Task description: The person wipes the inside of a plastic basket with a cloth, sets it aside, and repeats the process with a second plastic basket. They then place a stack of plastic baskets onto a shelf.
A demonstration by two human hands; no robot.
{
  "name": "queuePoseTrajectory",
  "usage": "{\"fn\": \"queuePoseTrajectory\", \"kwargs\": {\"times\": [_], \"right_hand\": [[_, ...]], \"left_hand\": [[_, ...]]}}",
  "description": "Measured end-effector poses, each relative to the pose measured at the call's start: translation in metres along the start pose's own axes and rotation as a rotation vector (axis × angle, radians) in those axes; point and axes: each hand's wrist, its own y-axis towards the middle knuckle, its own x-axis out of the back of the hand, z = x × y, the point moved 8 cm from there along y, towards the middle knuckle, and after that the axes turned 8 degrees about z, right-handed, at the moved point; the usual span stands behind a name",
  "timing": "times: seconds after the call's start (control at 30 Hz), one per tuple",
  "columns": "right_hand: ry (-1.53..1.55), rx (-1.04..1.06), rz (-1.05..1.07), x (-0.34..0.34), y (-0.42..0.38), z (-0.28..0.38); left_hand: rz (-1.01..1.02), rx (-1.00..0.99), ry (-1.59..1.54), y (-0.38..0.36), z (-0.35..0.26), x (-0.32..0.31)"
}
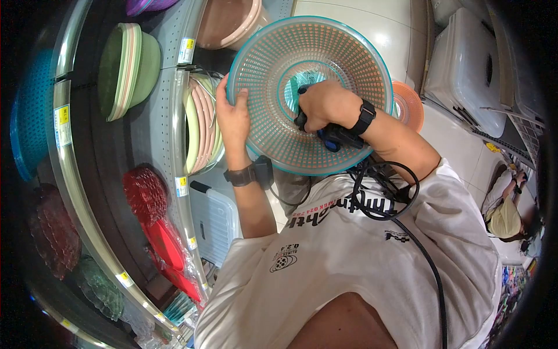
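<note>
A large round basket [267, 64] with a teal rim and a perforated wall is held up in front of my chest. My left hand [235, 113] grips its rim at the left side, thumb over the inside of the wall. Inside the basket, near its centre, my right hand [325, 107] is closed around a black device [343, 138] with a blue part. The basket's patterned bottom shows partly beside that hand. Black straps circle both wrists, and a black cable [427, 250] hangs over my shirt.
Shelves [65, 145] at the left hold green basins [131, 72], pink and green basins [203, 122] and red wrapped items [165, 232]. An orange basket [410, 107] is beyond the held one. Clear storage boxes [468, 75] stand at the upper right. Another person [504, 212] is at the far right.
</note>
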Motion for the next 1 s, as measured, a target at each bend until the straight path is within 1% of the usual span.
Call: {"fn": "queuePoseTrajectory", "kwargs": {"times": [0.07,0.2,0.5,0.6,0.67,0.7,0.77,0.8,0.87,1.0], "right_hand": [[0.023,0.080,0.039,-0.001,-0.002,0.009],[0.045,0.134,0.042,-0.003,-0.003,0.014],[0.071,0.243,-0.036,-0.003,-0.002,0.027],[0.049,0.260,-0.095,-0.009,0.008,0.031],[0.055,0.273,-0.174,-0.009,0.012,0.033],[0.055,0.273,-0.175,-0.011,0.014,0.033],[0.071,0.296,-0.291,-0.006,0.014,0.033],[0.070,0.298,-0.291,-0.010,0.016,0.032],[0.107,0.317,-0.482,-0.001,0.013,0.030],[0.120,0.258,-0.531,0.004,0.015,0.025]], "left_hand": [[-0.001,-0.001,0.002,-0.001,-0.002,0.000],[-0.006,0.014,0.008,-0.003,-0.004,0.000],[-0.022,0.007,0.001,-0.007,-0.012,-0.001],[-0.025,-0.004,0.005,-0.008,-0.013,0.000],[-0.022,0.003,-0.013,-0.010,-0.014,-0.001],[-0.025,-0.007,-0.019,-0.011,-0.017,-0.001],[-0.030,-0.017,-0.024,-0.012,-0.017,-0.001],[-0.029,-0.021,-0.032,-0.012,-0.016,-0.001],[-0.029,-0.025,-0.038,-0.012,-0.015,0.000],[-0.025,-0.026,-0.073,-0.012,-0.012,-0.001]]}}
